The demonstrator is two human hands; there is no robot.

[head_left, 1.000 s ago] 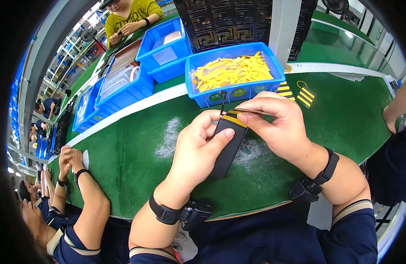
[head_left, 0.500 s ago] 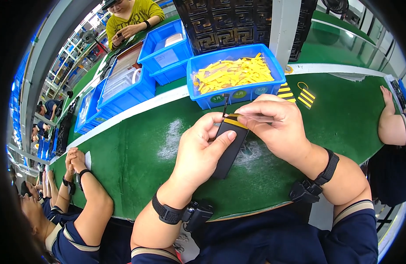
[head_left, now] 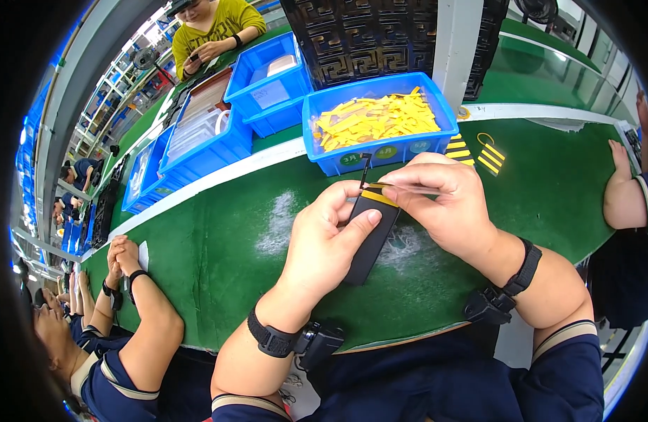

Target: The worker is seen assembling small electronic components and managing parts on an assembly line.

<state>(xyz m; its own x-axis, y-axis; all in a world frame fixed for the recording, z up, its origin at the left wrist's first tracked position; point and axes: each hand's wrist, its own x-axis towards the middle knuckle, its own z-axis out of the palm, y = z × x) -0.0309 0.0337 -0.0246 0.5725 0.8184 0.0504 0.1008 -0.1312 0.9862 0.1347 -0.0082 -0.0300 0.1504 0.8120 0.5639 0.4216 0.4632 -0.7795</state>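
Note:
My left hand (head_left: 320,239) is closed round a flat black rectangular pack (head_left: 372,250), its thumb lying along the top face. A yellow strip (head_left: 380,197) crosses the pack's far end, and a short black lead with a small plug (head_left: 365,165) sticks up beside it. At that same end my right hand (head_left: 443,200) is closed, thumb and fingers pinching a thin, see-through strip (head_left: 417,188) by the yellow edge. Whether the strip is stuck to the pack there, the fingers hide.
Behind my hands a blue bin (head_left: 380,116) holds many yellow strips. Striped yellow pieces (head_left: 490,158) lie to its right on the green tabletop (head_left: 211,246). More blue bins (head_left: 268,77) stand at the back left. Other people's arms (head_left: 145,309) rest at both sides.
The view has shifted slightly. Both hands keep nearly the same hold at the pack's far end; nothing is picked up or let go.

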